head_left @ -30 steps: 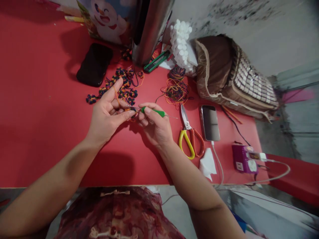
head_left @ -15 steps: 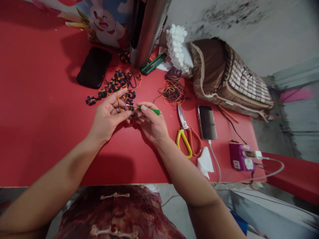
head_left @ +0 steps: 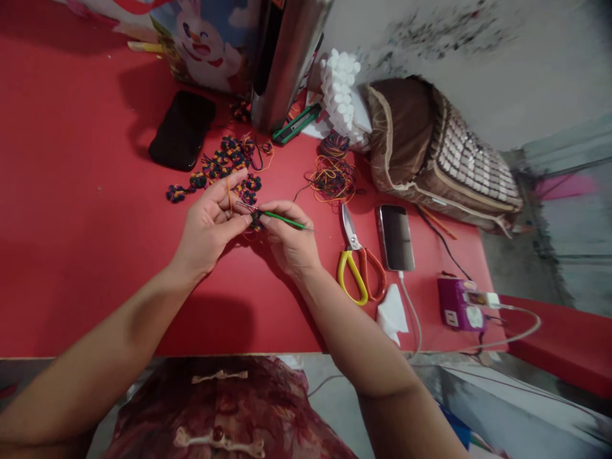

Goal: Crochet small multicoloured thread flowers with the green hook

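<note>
My right hand (head_left: 289, 236) is closed on a green-handled crochet hook (head_left: 287, 220), whose metal tip points left toward my other hand. Between the two hands sits a small dark crocheted piece (head_left: 257, 220), pinched by the thumb and fingers of my left hand (head_left: 210, 220). An orange yarn strand (head_left: 229, 191) runs over the left index finger, which is raised. Just beyond the hands lies a pile of crocheted flowers (head_left: 224, 159) in dark and orange yarn. My fingers hide part of the piece.
Scissors (head_left: 354, 255), a charging phone (head_left: 396, 237), a tissue (head_left: 393, 312) and a purple power block (head_left: 459, 303) lie to the right. Tangled yarn (head_left: 332, 175), a green box cutter (head_left: 296, 124), a metal flask (head_left: 282, 70) and a black phone (head_left: 182, 131) are farther back.
The hook has turned in my right hand, so its handle now shows thinner and lies flatter over the fingers. My right fingers have closed in nearer the crocheted piece. My left hand barely moved.
</note>
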### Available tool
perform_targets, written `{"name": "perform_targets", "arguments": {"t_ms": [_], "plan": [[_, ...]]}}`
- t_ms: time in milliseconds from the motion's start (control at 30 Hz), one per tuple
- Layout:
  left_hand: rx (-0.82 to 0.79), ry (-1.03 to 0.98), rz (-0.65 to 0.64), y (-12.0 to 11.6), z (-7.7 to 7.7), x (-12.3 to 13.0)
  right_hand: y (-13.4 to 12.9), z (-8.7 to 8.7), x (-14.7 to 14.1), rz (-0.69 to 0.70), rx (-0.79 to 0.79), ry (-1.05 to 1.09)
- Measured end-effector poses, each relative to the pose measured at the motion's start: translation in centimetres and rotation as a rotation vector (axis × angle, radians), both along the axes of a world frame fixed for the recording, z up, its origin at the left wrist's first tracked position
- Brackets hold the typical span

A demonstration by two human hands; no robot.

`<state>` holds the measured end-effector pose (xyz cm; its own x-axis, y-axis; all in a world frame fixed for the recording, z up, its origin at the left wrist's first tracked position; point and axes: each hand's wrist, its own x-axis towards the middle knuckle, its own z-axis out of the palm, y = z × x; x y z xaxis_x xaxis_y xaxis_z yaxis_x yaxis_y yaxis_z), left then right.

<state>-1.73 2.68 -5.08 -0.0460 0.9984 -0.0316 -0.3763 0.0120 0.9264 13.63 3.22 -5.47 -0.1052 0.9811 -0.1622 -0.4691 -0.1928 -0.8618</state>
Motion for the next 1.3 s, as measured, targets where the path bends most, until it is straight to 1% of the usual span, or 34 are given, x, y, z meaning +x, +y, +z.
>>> {"name": "perform_targets", "arguments": {"t_ms": [100, 200, 367, 600, 833, 1067, 1300], "plan": [[0.011, 0.028, 0.006, 0.05, -0.07, -0.09, 0.10, 0.09, -0.08, 0.003, -0.053, 0.021], [-0.005, 0.021, -0.013, 0.16, -0.19, -0.24, 0.17, 0.13, -0.01, 0.040, -0.084, 0.033], [-0.004, 0.031, -0.001, 0.31, -0.33, -0.40, 0.29, 0.18, 0.17, 0.071, -0.092, 0.039], [-0.026, -0.014, 0.026, 0.28, -0.10, -0.27, 0.40, 0.13, 0.28, 0.085, -0.088, 0.039], [0.002, 0.050, 0.012, 0.32, 0.22, -0.32, 0.49, 0.22, 0.22, 0.103, -0.118, 0.034], [0.030, 0.148, 0.044, 0.27, 0.29, -0.40, 0.68, 0.13, 0.47, 0.099, -0.159, 0.072], [0.021, 0.148, 0.059, 0.25, 0.33, -0.37, 0.80, -0.06, 0.42, 0.097, -0.162, 0.079]]}}
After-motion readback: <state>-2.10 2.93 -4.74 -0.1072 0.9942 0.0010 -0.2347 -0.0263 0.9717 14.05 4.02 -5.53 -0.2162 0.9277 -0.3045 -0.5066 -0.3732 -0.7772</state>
